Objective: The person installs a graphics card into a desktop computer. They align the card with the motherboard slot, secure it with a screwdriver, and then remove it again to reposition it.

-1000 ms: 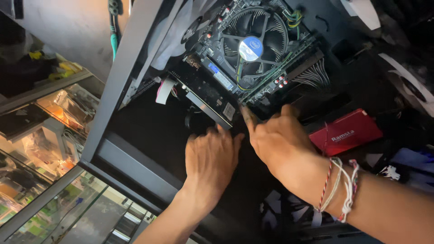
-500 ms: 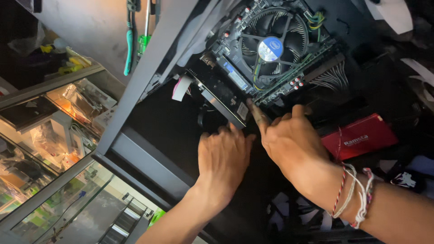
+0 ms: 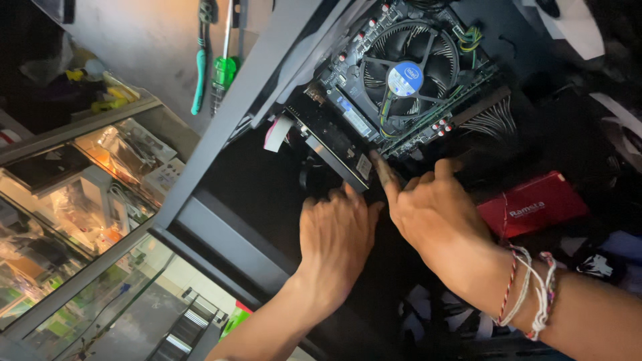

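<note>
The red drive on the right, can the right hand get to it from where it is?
Probably yes: the red drive lies uncovered just beside the right hand, with nothing between them.

A glass display counter (image 3: 80,220) stands against a grey wall (image 3: 140,40).

The fingertips of the left hand (image 3: 336,235) sink into the dark hollow under the expansion card (image 3: 332,142) at frame centre, so what they touch cannot be told. The right hand (image 3: 433,212) covers the card's lower end, and only its forefinger tip shows against it. The red drive (image 3: 535,206) at right is partly behind that hand's wrist. The computer case (image 3: 221,230) runs off the top and bottom edges. Both forearms are cut by the lower edge. The interior at lower right is too dark to read, and the goods in the glass cabinet (image 3: 80,194) at left are blurred by reflections.
</note>
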